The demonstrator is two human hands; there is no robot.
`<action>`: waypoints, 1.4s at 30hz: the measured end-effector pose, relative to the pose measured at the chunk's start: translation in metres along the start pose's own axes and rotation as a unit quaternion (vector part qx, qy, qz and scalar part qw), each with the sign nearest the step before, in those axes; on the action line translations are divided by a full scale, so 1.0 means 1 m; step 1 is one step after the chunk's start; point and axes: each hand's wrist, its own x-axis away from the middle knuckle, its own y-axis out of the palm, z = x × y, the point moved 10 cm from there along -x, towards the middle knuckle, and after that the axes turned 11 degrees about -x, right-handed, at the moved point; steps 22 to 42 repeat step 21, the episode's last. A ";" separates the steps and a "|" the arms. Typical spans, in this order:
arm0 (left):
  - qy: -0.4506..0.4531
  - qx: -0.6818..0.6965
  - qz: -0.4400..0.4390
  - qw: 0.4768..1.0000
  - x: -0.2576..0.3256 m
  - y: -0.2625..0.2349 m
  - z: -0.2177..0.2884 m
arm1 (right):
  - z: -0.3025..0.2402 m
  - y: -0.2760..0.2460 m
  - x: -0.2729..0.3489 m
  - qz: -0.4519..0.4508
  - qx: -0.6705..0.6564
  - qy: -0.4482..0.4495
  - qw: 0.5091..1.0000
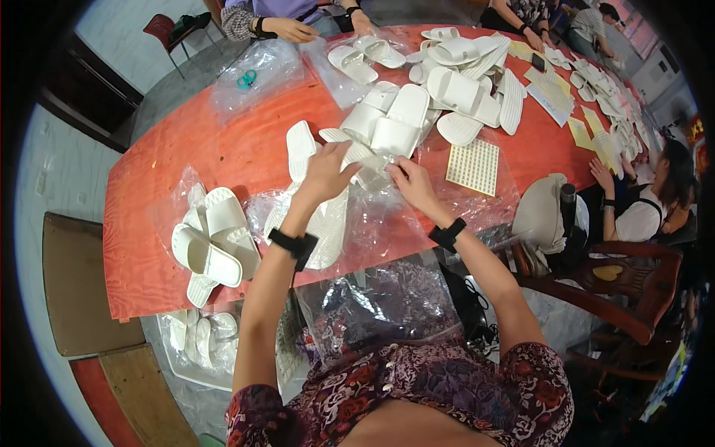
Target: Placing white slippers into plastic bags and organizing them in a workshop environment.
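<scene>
My left hand (326, 175) lies over white ribbed slippers at the table's near middle, its thumb spread apart from its fingers. One white slipper (328, 231) stretches out below that hand toward the front edge. Opposite it, my right hand (414, 186) pinches the rim of a clear plastic bag (383, 197). Just beyond both hands sits a pair of white slippers (398, 123) with broad smooth straps. Another white slipper (300, 147) shows its sole beyond my left wrist.
More slippers (212, 238) are stacked at the left front; a heap (465, 89) fills the far middle. A sheet of small stickers (473, 167) lies right. Green scissors (246, 79) rest on plastic bags. Other people work at the far and right edges. A wooden chair (625, 287) stands right.
</scene>
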 end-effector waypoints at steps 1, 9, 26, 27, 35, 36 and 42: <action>0.001 0.001 -0.002 1.000 -0.008 0.010 0.002 | 0.004 0.003 -0.003 0.001 0.000 0.003 1.000; -0.066 0.193 0.004 0.979 -0.028 0.055 -0.002 | 0.017 0.000 0.011 0.005 -0.088 0.031 0.996; -0.068 0.080 0.106 0.989 -0.033 0.054 0.029 | 0.071 -0.038 0.087 -0.102 -0.029 0.168 0.980; -0.068 0.080 0.106 0.989 -0.033 0.054 0.029 | 0.071 -0.038 0.087 -0.102 -0.029 0.168 0.980; -0.068 0.080 0.106 0.989 -0.033 0.054 0.029 | 0.071 -0.038 0.087 -0.102 -0.029 0.168 0.980; -0.068 0.080 0.106 0.989 -0.033 0.054 0.029 | 0.071 -0.038 0.087 -0.102 -0.029 0.168 0.980; -0.068 0.080 0.106 0.989 -0.033 0.054 0.029 | 0.071 -0.038 0.087 -0.102 -0.029 0.168 0.980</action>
